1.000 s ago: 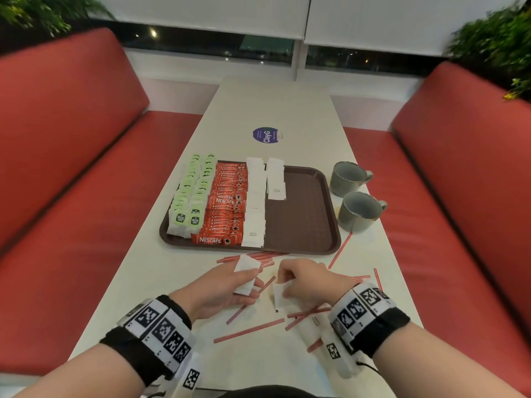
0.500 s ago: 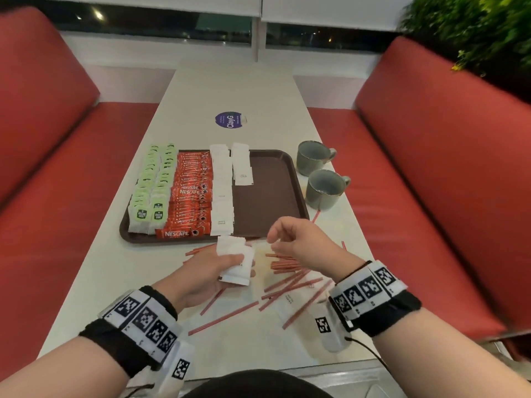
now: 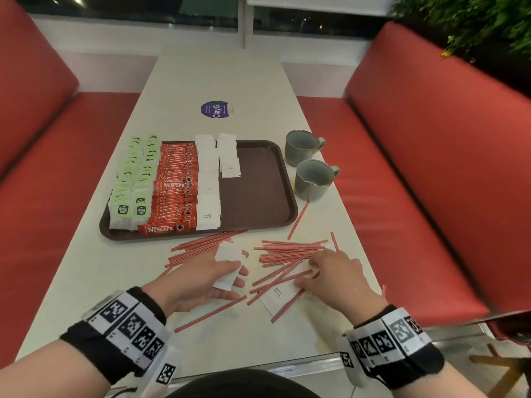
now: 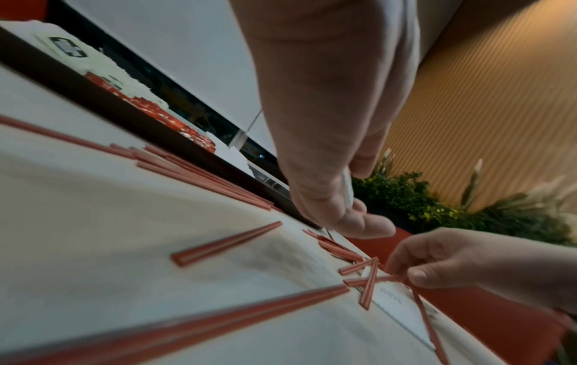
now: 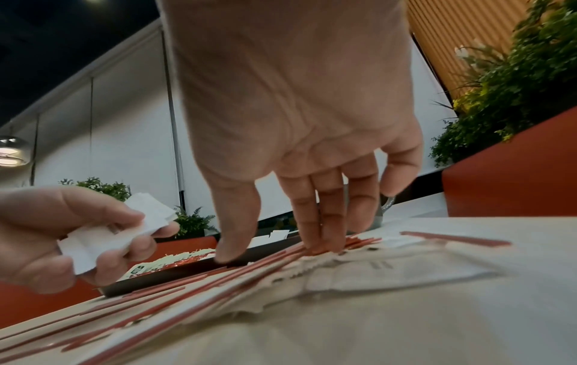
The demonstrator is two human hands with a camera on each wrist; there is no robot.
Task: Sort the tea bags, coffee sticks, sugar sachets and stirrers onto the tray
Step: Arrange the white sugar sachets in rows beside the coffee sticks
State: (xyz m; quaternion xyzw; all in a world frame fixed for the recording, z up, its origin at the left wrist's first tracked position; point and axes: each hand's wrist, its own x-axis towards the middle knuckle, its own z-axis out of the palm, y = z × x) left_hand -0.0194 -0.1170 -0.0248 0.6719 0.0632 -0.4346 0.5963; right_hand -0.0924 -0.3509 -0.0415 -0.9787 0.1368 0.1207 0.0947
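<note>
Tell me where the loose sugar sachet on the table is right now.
In the head view the sugar sachet lies flat on the table near the front edge, under crossed stirrers, just beneath the right hand and short of the tray.

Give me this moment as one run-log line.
left hand: holds sugar sachets | right hand: fingertips on stirrers, table | tray: right side bare

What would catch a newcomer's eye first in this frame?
Probably the brown tray, its left half filled with neat rows of green tea bags, red Nescafe sticks and white sugar sachets. Next, the red stirrers scattered before it, where the left hand holds sachets and the right hand reaches down among them.
</note>
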